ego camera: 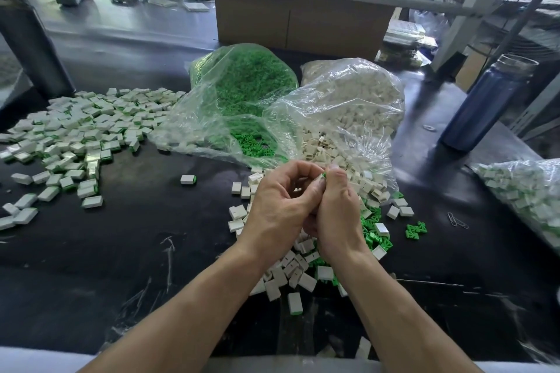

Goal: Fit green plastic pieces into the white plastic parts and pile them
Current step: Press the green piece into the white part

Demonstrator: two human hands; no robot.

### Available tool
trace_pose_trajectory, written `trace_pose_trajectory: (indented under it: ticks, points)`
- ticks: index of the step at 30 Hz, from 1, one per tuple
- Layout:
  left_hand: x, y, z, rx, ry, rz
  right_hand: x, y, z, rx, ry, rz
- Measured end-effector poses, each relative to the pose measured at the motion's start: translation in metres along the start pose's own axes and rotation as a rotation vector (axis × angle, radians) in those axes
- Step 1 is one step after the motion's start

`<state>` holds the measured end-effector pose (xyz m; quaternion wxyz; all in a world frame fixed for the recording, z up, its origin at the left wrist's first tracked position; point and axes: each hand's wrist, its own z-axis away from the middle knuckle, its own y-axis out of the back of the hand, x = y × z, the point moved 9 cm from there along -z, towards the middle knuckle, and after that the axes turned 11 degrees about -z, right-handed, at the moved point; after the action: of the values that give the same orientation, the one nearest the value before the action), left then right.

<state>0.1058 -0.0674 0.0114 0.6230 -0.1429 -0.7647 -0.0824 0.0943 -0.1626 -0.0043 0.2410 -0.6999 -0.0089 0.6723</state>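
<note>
Both grips meet above the black counter (pixel 151 236): my right hand (pixel 336 209) pinches a green piece (pixel 324 175) at its fingertips, my left hand (pixel 281 200) curls against it, its hold hidden. Finished parts (pixel 78 130) lie piled far left.
</note>
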Motion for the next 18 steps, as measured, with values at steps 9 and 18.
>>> trace_pose_trajectory:
  ticks: [9,18]
  points:
    - [-0.0013,0.0,-0.0011,0.004,-0.002,-0.009,0.001,0.0021,-0.0004,0.001,-0.016,0.03]
    - [0.001,0.0,-0.0006,0.018,-0.003,-0.024,0.0029,0.0038,-0.0018,0.021,0.0,0.053]
